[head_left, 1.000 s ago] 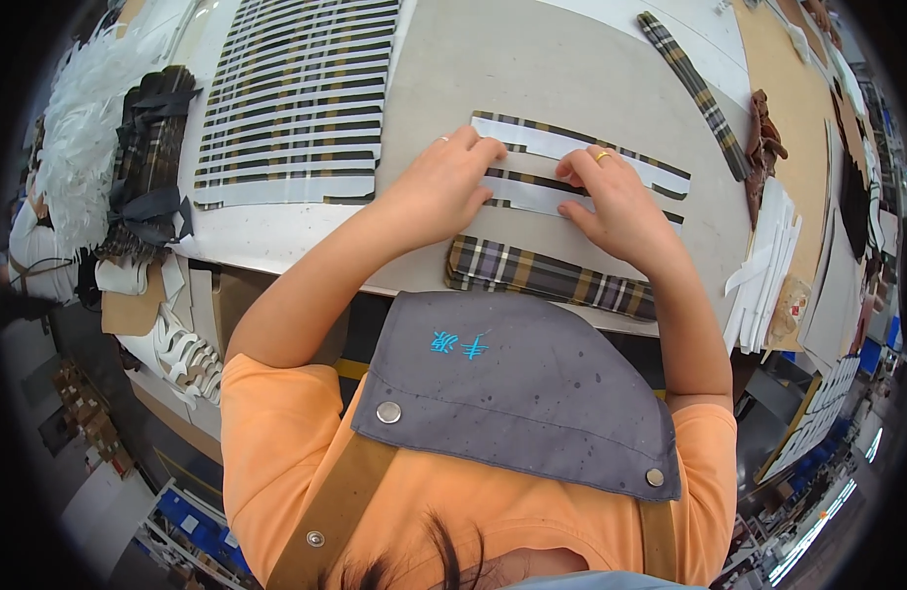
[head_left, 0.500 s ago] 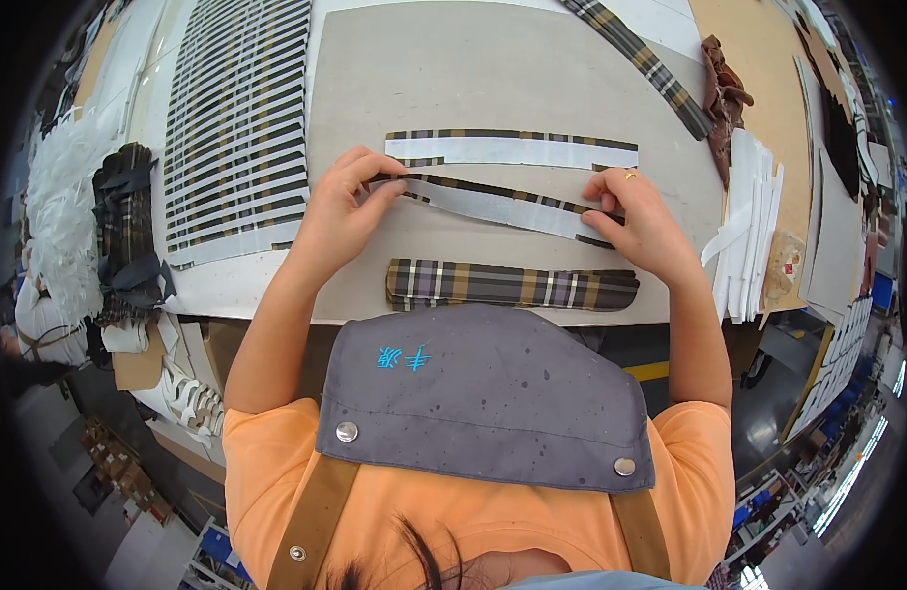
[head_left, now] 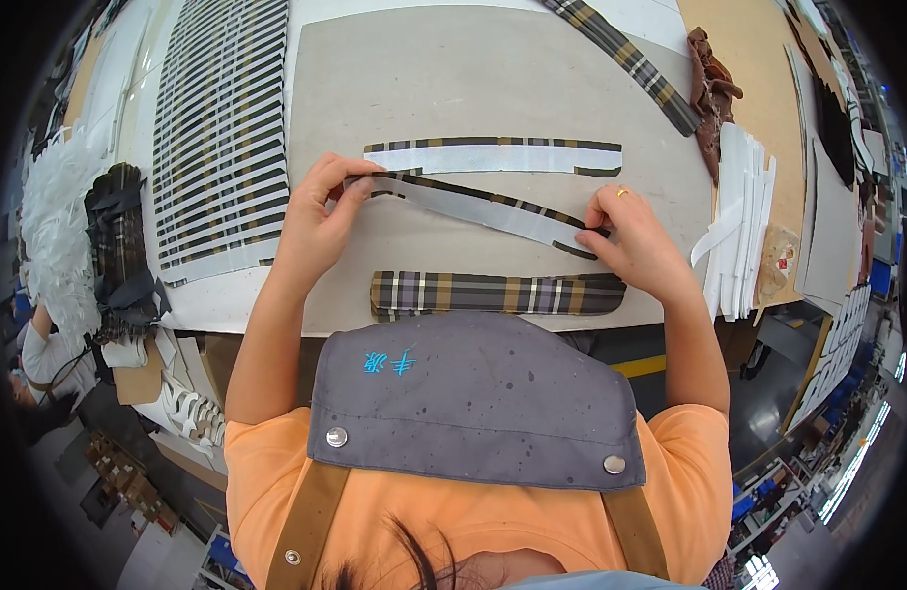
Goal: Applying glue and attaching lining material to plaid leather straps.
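Note:
A plaid fabric strip (head_left: 473, 210) with a pale backing is stretched between my hands, slanting down toward the right. My left hand (head_left: 323, 218) pinches its left end between thumb and fingers. At the right end my right hand (head_left: 638, 244), with a ring on one finger, is closed on the strip too. Just beyond lies a second backed plaid strip (head_left: 493, 158), flat on the grey board. Nearer me, by the table's front edge, rests a stack of plaid strips (head_left: 497, 293), pattern side up.
Rows of backed plaid strips (head_left: 217, 138) lie to the left. White shreds (head_left: 58, 231) and dark plaid pieces (head_left: 119, 236) hang at the far left. To the right are a plaid bundle (head_left: 625, 64), crumpled brown material (head_left: 711, 93) and white strips (head_left: 743, 226). A grey board (head_left: 424, 79) covers the middle.
The held strip slopes more steeply, its right end lower and nearer me along with my right hand. The far strip's left end shows more fully now. The whole view has shifted slightly.

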`<state>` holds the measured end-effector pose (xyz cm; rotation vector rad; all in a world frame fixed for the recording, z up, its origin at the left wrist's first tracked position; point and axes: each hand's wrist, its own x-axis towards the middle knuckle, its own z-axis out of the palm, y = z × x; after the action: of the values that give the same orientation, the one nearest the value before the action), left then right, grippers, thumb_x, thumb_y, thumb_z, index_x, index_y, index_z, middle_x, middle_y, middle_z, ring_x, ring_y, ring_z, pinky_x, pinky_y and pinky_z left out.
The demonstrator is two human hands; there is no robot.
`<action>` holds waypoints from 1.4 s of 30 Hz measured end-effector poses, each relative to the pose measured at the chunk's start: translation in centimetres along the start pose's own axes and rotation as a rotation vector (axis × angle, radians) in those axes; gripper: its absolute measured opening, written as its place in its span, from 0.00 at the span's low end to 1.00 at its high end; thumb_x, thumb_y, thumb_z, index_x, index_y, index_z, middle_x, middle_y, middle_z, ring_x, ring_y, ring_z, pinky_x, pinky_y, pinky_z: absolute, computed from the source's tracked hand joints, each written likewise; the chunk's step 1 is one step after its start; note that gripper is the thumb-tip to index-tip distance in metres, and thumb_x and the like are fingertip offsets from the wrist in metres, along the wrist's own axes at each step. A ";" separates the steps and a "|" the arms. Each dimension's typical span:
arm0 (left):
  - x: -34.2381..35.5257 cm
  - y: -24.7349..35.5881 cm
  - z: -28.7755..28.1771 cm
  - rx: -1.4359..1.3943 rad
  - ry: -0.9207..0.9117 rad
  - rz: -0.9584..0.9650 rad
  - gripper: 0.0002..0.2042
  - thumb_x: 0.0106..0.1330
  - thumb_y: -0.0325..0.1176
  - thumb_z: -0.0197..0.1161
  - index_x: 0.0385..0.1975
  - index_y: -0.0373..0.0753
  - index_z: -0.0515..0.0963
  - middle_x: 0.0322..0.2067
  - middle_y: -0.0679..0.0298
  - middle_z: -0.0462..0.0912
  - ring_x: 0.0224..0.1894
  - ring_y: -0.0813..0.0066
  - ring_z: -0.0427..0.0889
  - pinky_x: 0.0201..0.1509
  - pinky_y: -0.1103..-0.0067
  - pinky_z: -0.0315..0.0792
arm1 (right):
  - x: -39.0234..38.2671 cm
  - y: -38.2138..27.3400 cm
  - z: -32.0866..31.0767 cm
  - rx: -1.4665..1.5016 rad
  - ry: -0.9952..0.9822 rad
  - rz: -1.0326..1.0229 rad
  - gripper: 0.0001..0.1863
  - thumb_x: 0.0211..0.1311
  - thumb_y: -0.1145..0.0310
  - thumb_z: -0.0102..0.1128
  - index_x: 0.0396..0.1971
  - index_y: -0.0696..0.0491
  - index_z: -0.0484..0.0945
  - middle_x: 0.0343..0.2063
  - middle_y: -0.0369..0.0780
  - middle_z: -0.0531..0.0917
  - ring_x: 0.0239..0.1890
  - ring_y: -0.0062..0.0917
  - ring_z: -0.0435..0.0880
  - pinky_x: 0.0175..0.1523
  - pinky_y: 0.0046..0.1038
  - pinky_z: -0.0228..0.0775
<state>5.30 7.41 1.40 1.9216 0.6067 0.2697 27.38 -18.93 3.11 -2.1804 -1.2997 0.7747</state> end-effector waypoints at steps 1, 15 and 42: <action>0.0 0.0 0.0 -0.018 0.004 -0.016 0.07 0.65 0.22 0.55 0.40 0.36 0.78 0.32 0.72 0.73 0.33 0.86 0.67 0.39 0.87 0.60 | 0.0 0.4 0.0 -0.001 0.002 0.001 0.12 0.49 0.75 0.64 0.29 0.53 0.68 0.27 0.38 0.73 0.38 0.33 0.71 0.47 0.32 0.61; 0.6 -0.5 0.1 -0.126 0.090 -0.010 0.07 0.66 0.23 0.54 0.42 0.36 0.75 0.32 0.72 0.75 0.33 0.87 0.68 0.39 0.88 0.63 | -0.6 1.1 -0.7 0.151 0.053 -0.015 0.05 0.56 0.75 0.60 0.30 0.56 0.73 0.27 0.35 0.74 0.34 0.22 0.73 0.41 0.22 0.65; 2.0 0.6 1.0 0.326 0.013 -0.134 0.11 0.62 0.24 0.57 0.43 0.35 0.69 0.20 0.67 0.67 0.23 0.79 0.67 0.29 0.81 0.65 | 3.9 3.9 -2.3 0.161 0.192 0.191 0.07 0.58 0.71 0.60 0.29 0.60 0.75 0.23 0.36 0.75 0.26 0.18 0.69 0.33 0.21 0.64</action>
<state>7.61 7.48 1.35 2.1787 0.8244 0.1011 32.83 -17.39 1.36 -2.2076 -0.9130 0.6956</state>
